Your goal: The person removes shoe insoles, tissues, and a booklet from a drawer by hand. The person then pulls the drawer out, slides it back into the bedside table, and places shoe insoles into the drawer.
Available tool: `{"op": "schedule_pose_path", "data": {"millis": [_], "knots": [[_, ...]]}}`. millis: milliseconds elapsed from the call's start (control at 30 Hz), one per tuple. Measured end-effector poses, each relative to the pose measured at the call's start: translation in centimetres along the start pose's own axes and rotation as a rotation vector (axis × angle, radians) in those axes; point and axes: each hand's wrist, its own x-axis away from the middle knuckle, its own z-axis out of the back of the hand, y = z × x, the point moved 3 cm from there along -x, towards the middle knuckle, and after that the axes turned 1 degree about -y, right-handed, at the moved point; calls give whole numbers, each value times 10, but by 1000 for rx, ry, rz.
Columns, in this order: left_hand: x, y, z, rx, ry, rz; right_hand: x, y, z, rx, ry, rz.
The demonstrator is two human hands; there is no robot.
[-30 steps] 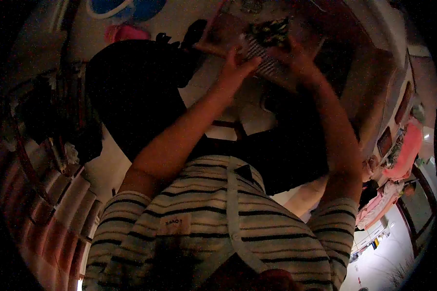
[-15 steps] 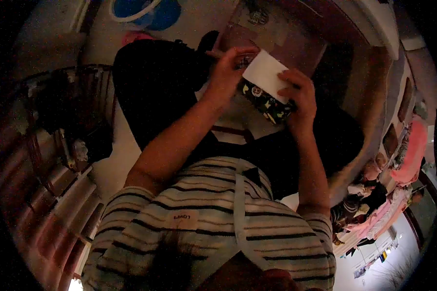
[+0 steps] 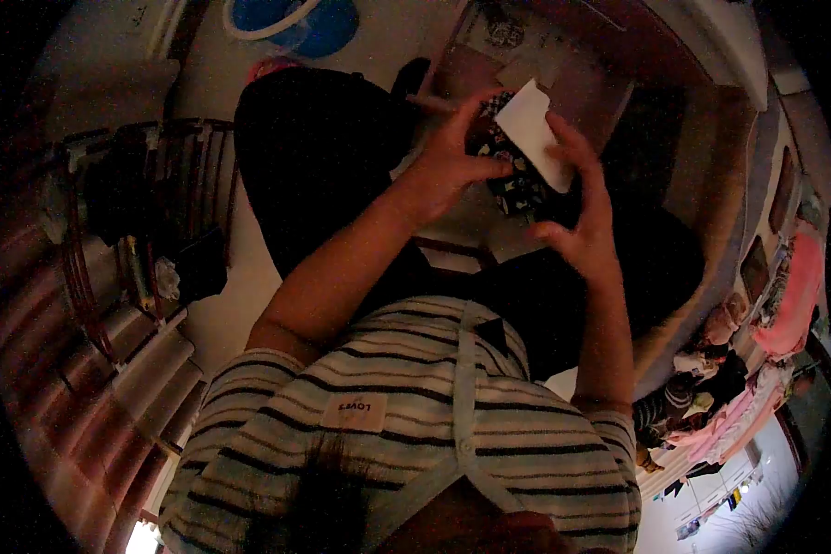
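1. Across the dim room, see pale floor [image 3: 254,277], a dark-barred rack [image 3: 223,185] hung with dark cloth at left, and piled clothes [image 3: 702,406] with a pink cloth [image 3: 794,291] at far right.
2. At bottom, wears a striped shirt [image 3: 526,443]; above, spreads dark trousers [image 3: 319,157] to both sides.
3. Beyond the knees, faces a reddish, flat-looking surface [image 3: 600,92] with a round dark mark near its far side; cannot tell its full shape.
4. Near the top left, see a blue bucket [image 3: 337,28], well apart from both hands.
5. Between the hands, raised over the gap between the knees, holds a dark patterned cloth item [image 3: 519,194], pinched in the left hand [image 3: 443,171].
6. Over it, tilts a white panel [image 3: 531,125]; rests right hand [image 3: 586,208] fingers at its right edge, thumb spread wide, with open room between thumb and cloth.
7. On the chest, bears a small label [image 3: 355,412], apparently reading "LOVES"; cannot read any smaller writing.
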Motion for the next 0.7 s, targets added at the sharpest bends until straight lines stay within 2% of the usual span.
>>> {"op": "schedule_pose_path", "data": {"millis": [67, 200, 267, 333, 367, 433, 467, 533, 600, 633, 700], "knots": [[-2, -7, 4, -99, 39, 46, 3, 13, -3, 270, 86, -63], [4, -13, 8, -340, 131, 189, 9, 35, -7, 229, 64, -144], [17, -25, 5, -300, 97, 213, 14, 33, 6, 119, 149, -422], [27, -40, 3, -217, 70, 328, 20, 50, 40, 195, 360, -341], [27, -42, 2, -214, 60, 340, 20, 45, 47, 201, 365, -355], [30, -48, 3, -146, 223, 419, 20, 28, 65, 488, 283, -462], [29, -52, 6, -146, 204, 428, 29, 37, 71, 264, 264, -657], [25, -55, 16, -175, 226, 244, 47, 33, 74, -531, 337, -808], [18, -51, 15, -19, 279, 347, 56, 43, 58, 130, 179, -458], [15, -59, 19, 8, 218, 302, 56, 26, 53, 50, 166, -463], [19, -52, 9, -16, 215, 285, 65, 11, 39, -290, 279, -438]]}}
